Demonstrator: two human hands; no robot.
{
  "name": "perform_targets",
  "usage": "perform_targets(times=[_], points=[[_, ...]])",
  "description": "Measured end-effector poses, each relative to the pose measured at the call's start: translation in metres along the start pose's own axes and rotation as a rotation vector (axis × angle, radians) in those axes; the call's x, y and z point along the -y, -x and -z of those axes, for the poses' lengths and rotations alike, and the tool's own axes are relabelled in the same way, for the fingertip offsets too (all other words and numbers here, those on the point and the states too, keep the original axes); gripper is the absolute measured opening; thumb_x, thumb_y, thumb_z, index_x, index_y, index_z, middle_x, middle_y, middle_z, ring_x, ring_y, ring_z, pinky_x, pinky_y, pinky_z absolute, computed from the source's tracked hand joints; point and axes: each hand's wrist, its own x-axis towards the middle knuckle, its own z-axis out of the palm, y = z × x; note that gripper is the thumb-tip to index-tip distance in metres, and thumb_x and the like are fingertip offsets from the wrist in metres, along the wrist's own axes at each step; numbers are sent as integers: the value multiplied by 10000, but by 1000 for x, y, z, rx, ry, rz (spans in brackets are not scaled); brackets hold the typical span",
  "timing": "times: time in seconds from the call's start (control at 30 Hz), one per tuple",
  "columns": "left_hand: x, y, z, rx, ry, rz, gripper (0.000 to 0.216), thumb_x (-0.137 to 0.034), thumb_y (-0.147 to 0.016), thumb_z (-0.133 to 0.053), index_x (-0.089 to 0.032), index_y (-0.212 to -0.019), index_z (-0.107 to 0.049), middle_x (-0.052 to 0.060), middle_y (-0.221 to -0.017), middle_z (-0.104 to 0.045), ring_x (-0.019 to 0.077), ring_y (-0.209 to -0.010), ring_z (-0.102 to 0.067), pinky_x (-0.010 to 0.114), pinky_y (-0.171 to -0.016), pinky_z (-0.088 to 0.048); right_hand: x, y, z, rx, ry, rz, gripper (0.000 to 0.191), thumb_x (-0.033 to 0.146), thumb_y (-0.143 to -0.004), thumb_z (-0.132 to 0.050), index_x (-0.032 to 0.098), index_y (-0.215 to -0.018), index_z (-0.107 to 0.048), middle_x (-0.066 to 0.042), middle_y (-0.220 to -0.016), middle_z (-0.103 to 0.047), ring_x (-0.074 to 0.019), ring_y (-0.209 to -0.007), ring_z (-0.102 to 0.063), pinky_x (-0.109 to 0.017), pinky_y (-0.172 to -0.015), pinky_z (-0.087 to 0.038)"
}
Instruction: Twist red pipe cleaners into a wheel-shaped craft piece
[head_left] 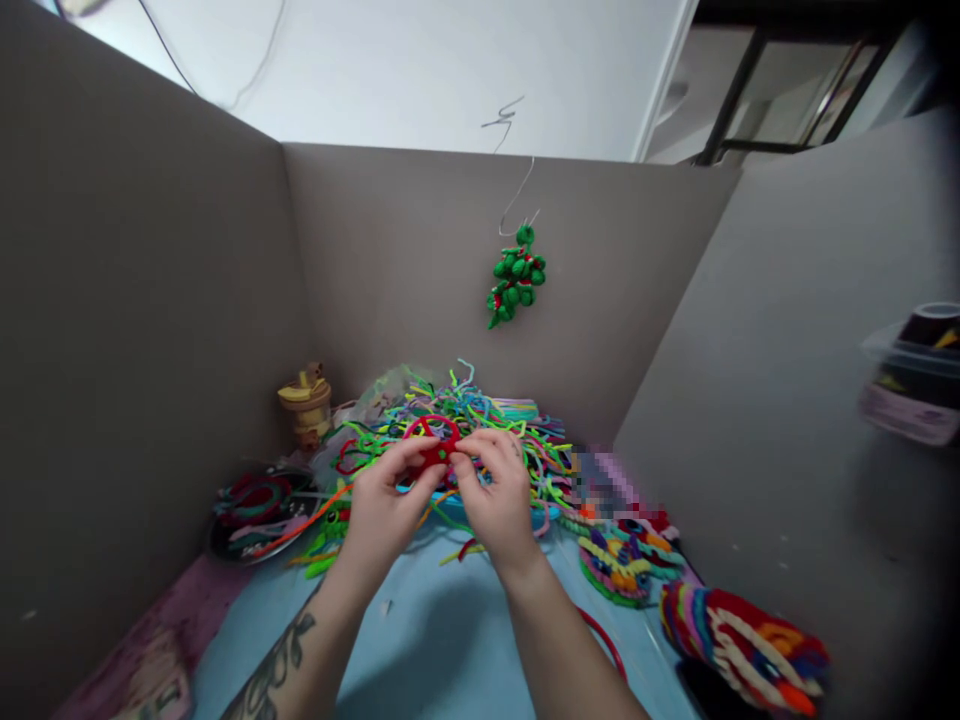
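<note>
A red pipe-cleaner piece (433,457) with a small green spot in its middle is pinched between my two hands. Thin red loops rise from its top. My left hand (391,492) grips its left side with thumb and forefinger. On the right side, my right hand (495,490) pinches it the same way. Just behind them lies a heap of many-coloured pipe cleaners (540,465), partly hidden by my fingers, in a blue tray (544,517). A long red pipe cleaner (606,640) lies beside my right forearm.
Grey panels (420,260) stand on three sides. A green and red ornament (517,275) hangs on a wire. Left are a dark round pan (225,545) and a yellow-brown jar (307,410). Colourful fuzzy pieces (765,650) lie at right on the blue table surface (427,640).
</note>
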Motion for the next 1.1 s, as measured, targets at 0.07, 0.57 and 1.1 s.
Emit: perform_targets(times=[0.07,0.57,1.1], points=[[-1,0,0,6,11,0,241,-265,-733,-656,-176,-956,-658,37,-813,-674,153,-722,-631,262,-692,-531,0,-1,1,-12,-63,-57,49,179,-781,-604,202,-786,-647,-41,-852,-587,-186,-881,-534,-339,-828,-417],[1,1,-3,49,-78,-94,197,-238,-740,-638,-208,-930,-680,36,-846,-702,154,-739,-637,253,-718,-514,-7,-6,7,155,-134,-201,124,117,-736,-544,193,-641,-570,-25,-843,-538,-169,-847,-519,-303,-789,-409],[5,-8,-4,-58,269,223,409,-373,-667,-707,-139,-992,-628,73,-866,-703,187,-796,-663,294,-718,-530,-2,-12,26,428,-288,52,170,159,-772,-615,235,-913,-672,-17,-851,-649,-150,-826,-588,-303,-778,-468]])
